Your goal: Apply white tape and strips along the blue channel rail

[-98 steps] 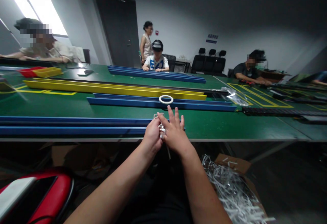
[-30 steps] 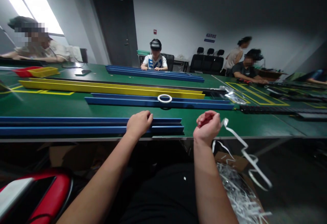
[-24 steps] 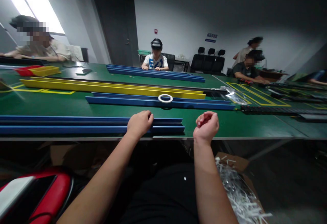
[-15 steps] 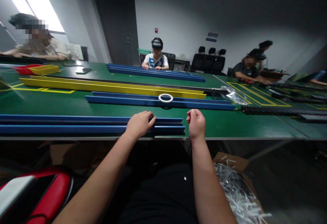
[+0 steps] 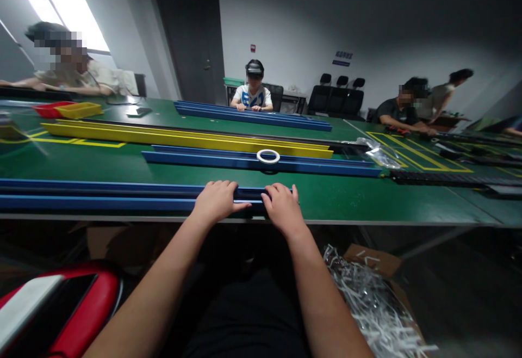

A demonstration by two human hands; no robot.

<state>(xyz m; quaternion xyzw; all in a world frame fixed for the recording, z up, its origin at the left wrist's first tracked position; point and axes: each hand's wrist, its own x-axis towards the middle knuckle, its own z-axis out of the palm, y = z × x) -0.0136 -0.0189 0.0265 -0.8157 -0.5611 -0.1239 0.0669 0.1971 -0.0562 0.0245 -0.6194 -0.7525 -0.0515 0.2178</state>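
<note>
A long blue channel [image 5: 122, 202] with two raised walls lies along the near edge of the table. My left hand [image 5: 216, 201] lies across it near the right end, fingers hooked over the far wall and thumb stretched to the right. Close beside it, my right hand [image 5: 283, 205] grips the end of the same channel, its fingers bent over the far wall and its thumb on the inner side. The fingertips of both hands are partly hidden. Farther back, a white tape ring [image 5: 268, 156] rests on a second blue channel [image 5: 196, 162].
Behind the second channel lies a yellow channel [image 5: 183, 141]; more blue channels [image 5: 253, 116] are farther back. Red [image 5: 47, 109] and yellow trays [image 5: 79, 110] stand at left. Clear plastic [image 5: 383, 155] lies at right. Below, a carton [image 5: 377, 260] holds white strips. Several people sit or stand around.
My right hand has moved left from above the table, where it was closed, onto the end of the near channel. My left hand has shifted slightly left and spread its thumb.
</note>
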